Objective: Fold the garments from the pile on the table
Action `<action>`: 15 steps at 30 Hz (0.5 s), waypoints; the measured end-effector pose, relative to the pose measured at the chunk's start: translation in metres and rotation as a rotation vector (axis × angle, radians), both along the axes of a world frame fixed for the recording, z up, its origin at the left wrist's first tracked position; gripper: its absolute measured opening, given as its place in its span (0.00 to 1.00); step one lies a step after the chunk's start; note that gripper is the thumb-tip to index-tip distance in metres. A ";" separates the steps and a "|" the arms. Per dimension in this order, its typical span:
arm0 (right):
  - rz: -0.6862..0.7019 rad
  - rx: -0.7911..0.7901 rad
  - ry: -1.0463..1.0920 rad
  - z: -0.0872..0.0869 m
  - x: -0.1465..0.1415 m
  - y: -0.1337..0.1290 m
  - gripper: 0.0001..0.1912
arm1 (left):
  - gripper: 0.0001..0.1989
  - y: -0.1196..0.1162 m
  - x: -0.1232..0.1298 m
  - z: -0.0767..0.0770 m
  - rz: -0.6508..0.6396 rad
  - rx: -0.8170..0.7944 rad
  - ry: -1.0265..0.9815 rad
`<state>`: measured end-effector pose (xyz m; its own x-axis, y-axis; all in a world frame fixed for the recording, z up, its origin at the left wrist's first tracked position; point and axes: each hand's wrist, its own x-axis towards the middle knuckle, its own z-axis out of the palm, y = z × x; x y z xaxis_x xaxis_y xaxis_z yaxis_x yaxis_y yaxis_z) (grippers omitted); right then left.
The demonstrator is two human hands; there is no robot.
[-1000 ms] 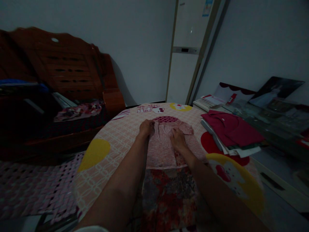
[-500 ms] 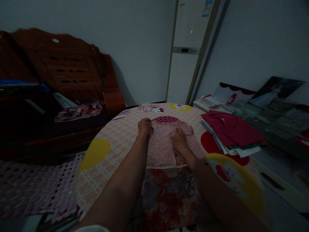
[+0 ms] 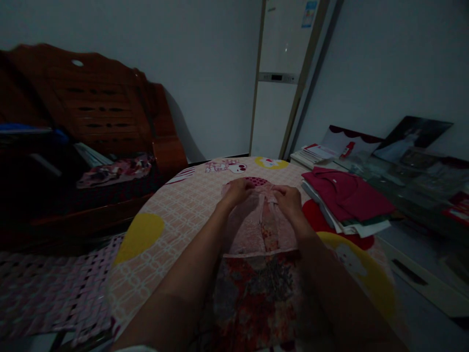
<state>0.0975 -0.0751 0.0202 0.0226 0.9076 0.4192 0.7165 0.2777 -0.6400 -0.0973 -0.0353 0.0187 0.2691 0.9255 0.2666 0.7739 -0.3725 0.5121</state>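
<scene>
A pink garment [image 3: 242,232] with a patterned red and grey lower part [image 3: 252,298] lies on the round table in front of me. My left hand [image 3: 238,191] is closed on its upper left edge. On the upper right edge, my right hand [image 3: 289,199] pinches the fabric between thumb and fingers. Both sides of the pink part are drawn toward the middle, and a narrow gap between them shows patterned cloth. The lower part reaches down between my forearms to the near side. Folds and dim light hide the exact kind of garment.
The table's printed cloth [image 3: 164,249] surrounds the garment. To the right lies a stack of folded clothes with a dark red shirt [image 3: 346,193] on top. Beyond it are papers [image 3: 313,152] and a glass surface. A wooden bench [image 3: 106,112] stands left, a woven seat [image 3: 54,293] nearer.
My right hand has moved up and right to the garment's top edge. My left hand has shifted right, bringing the left side inward. The right side is folded in as well.
</scene>
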 end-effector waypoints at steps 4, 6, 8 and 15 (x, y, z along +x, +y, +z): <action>-0.194 -0.031 0.058 0.014 0.030 0.006 0.14 | 0.13 -0.017 0.043 -0.006 -0.228 0.056 -0.065; -0.257 -0.072 0.026 0.006 0.038 0.008 0.14 | 0.14 -0.024 0.057 -0.018 -0.264 0.078 -0.070; -0.286 -0.122 -0.033 -0.009 0.043 0.009 0.13 | 0.13 -0.026 0.063 -0.031 -0.342 0.091 -0.024; -0.324 -0.194 -0.040 -0.040 0.060 0.015 0.15 | 0.19 -0.016 0.059 -0.052 -0.404 0.133 0.094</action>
<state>0.1572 -0.0605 -0.0193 0.3085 0.9188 0.2464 0.7728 -0.0910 -0.6281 -0.0380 -0.0510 -0.0329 0.6311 0.7005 0.3332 0.5937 -0.7127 0.3737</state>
